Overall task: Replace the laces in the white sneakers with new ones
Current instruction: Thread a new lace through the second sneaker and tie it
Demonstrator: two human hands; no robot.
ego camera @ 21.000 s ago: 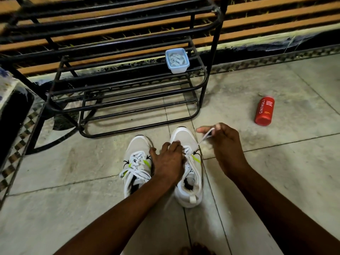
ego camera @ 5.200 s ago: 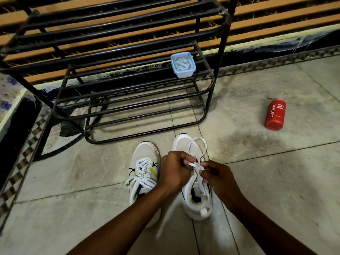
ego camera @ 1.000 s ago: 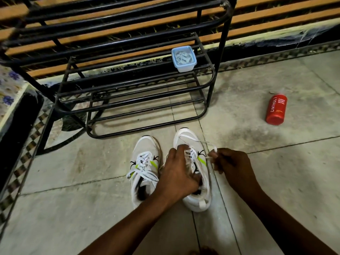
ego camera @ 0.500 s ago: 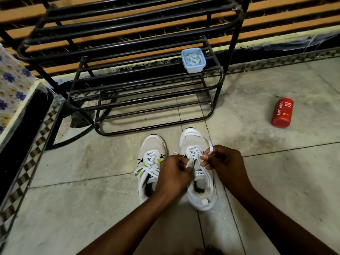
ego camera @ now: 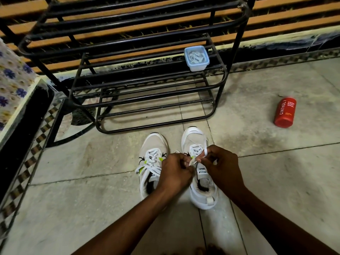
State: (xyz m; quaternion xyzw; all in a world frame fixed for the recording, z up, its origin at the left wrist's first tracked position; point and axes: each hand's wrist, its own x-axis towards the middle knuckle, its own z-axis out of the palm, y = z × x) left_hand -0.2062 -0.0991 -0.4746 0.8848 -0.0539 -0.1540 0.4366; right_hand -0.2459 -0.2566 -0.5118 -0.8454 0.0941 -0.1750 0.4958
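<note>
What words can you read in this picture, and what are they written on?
"CINTHOL" on the red bottle lying on the floor.
"FOAM BODY WASH" in smaller white letters on the same bottle.
"PEED" on the tongue label of the right sneaker; the first letter is cut off and the small print above is too blurred to read.
The left sneaker also has a tongue label, mostly hidden and unreadable.

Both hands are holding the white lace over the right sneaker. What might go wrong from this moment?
1. The left hand and right hand pinch the flat white lace close above the right white sneaker; it may twist or slip out.
2. Pulling could drag that unweighted sneaker against the left white sneaker.
3. The red cylindrical bottle lying on the tiled floor might roll.
</note>
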